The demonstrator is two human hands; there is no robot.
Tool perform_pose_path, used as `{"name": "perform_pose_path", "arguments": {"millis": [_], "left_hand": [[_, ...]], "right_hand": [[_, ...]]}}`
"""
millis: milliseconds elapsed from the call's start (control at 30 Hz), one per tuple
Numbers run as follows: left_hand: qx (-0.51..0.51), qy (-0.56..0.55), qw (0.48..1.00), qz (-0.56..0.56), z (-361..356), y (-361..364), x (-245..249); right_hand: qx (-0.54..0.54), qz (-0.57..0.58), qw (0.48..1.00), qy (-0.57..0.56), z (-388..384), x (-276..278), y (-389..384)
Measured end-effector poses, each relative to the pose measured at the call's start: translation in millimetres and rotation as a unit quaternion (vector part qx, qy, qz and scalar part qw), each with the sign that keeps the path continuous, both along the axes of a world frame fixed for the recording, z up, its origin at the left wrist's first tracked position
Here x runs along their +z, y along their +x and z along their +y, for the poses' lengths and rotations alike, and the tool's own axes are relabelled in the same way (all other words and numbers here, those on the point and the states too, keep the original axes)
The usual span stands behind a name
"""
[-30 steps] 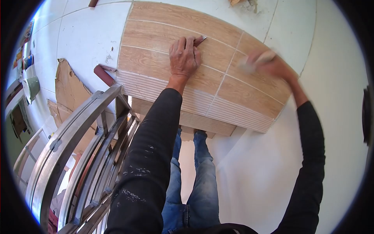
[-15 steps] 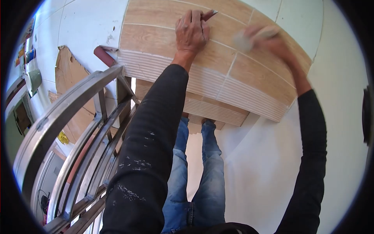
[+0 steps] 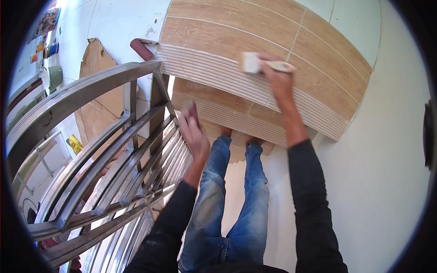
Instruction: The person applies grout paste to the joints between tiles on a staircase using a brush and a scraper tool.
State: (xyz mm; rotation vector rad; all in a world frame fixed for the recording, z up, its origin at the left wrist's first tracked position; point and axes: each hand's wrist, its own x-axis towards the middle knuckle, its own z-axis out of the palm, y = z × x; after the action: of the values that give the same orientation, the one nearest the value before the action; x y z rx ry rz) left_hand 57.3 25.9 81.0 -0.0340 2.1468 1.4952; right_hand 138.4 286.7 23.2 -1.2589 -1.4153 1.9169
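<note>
Near the railing (image 3: 91, 98), our left hand (image 3: 195, 134) closes on a small dark tool (image 3: 193, 110), while farther off our right hand (image 3: 278, 81) grips a brush (image 3: 251, 62) pressed to the ribbed edge of the top step (image 3: 218, 38): cleaning, it seems, with steady strokes needed next.

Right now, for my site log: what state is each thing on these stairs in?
right hand: shut on pale tool
pale tool: white head on the ribbed step edge
left hand: raised beside the railing, shut on dark tool
wood-look tiles: laid, joints pale
cardboard: torn, flat on floor
</note>
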Motion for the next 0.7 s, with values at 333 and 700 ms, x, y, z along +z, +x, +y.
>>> {"name": "perform_pose_path", "arguments": {"millis": [333, 700], "left_hand": [[0.028, 0.003, 0.885, -0.464, -171.6, 180.6, 52.9], [-0.007, 0.023, 0.855, -0.519, -213.7, 206.2, 45.2]], "right_hand": [[-0.007, -0.031, 0.999, 0.044, -7.9, 54.4, 5.1], [0.367, -0.146, 0.885, 0.247, 53.0, 55.2, -24.2]]}}
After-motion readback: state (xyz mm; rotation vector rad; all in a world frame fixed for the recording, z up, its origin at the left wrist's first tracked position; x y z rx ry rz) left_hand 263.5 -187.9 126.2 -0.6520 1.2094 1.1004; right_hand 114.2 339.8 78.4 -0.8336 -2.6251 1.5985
